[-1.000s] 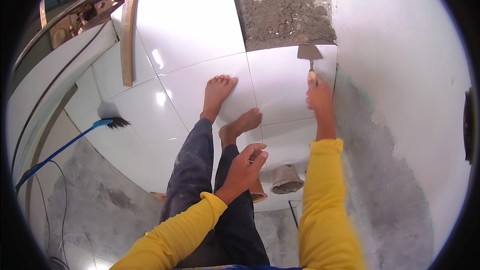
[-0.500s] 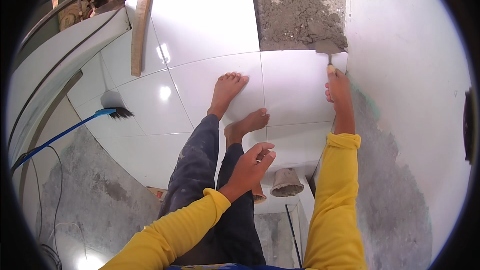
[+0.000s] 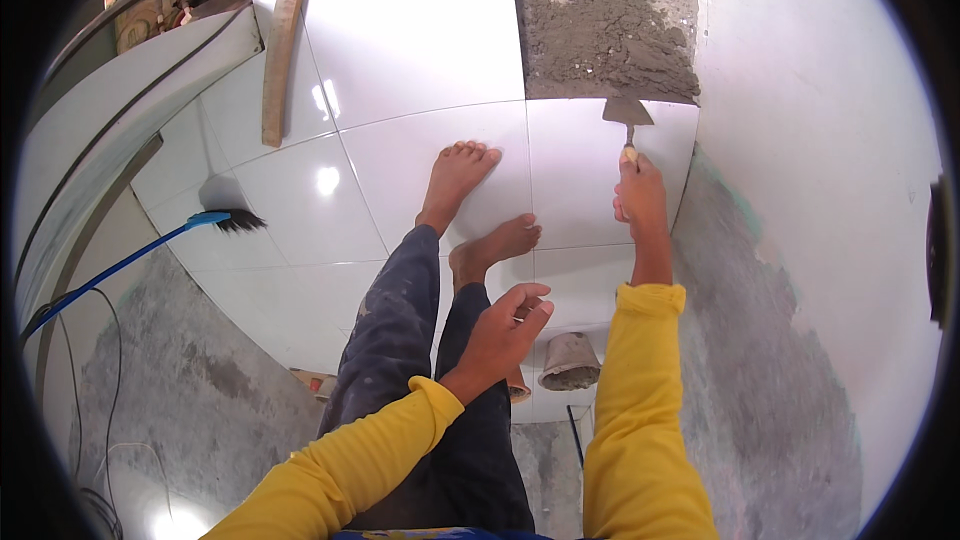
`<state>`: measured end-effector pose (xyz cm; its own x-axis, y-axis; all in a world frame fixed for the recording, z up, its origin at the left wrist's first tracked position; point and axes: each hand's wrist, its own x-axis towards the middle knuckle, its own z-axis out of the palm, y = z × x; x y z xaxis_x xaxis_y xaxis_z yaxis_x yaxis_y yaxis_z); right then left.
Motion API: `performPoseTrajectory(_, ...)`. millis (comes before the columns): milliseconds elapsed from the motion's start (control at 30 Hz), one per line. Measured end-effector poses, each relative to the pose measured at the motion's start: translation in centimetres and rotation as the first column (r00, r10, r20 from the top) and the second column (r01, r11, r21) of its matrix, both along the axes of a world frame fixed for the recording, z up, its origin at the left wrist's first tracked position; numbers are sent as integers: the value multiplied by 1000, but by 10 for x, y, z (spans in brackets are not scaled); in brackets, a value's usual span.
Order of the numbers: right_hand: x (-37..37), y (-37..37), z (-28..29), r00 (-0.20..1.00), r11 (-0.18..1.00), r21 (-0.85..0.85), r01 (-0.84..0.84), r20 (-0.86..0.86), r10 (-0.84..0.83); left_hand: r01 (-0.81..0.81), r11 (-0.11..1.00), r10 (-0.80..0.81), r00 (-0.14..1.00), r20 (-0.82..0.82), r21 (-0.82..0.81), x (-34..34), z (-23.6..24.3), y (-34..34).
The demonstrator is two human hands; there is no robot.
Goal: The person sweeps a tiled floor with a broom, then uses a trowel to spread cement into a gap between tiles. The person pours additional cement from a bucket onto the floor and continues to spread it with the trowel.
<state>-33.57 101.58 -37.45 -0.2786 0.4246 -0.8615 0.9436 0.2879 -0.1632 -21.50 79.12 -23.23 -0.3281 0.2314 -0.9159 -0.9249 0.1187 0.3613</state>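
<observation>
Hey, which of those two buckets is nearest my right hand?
The grey bucket, in plain view just left of your right sleeve. The orange bucket is farther left, farther from your right hand, mostly hidden behind your leg.

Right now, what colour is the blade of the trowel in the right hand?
The trowel blade is dull grey, seen best in the head view.

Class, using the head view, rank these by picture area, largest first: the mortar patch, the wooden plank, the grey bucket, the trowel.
1. Mortar patch
2. Wooden plank
3. Grey bucket
4. Trowel
</observation>
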Motion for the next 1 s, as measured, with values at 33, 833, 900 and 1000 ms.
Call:
performPoseTrajectory(33, -3, 2, -11, 1000, 999, -31, 7, 0, -7, 1, 1000, -1, 1000, 0, -2, 0, 0, -1)
performPoseTrajectory(833, 0, 14, 8, 997, 995, -97, -14, 70, 21, -12, 1000, 12, 998, -61, 4, -4, -3, -6)
performPoseTrajectory(900, 1, -3, 12, 996, 994, -104, -41, 70, 49, -21, 1000, 21, 998, -55, 3, -2, -3, -6)
performPoseTrajectory(1000, -2, -27, 17, 997, 995, -90, -52, 56, 58, -35, 999, 35, 998, -47, -9, 0, -4, -8)
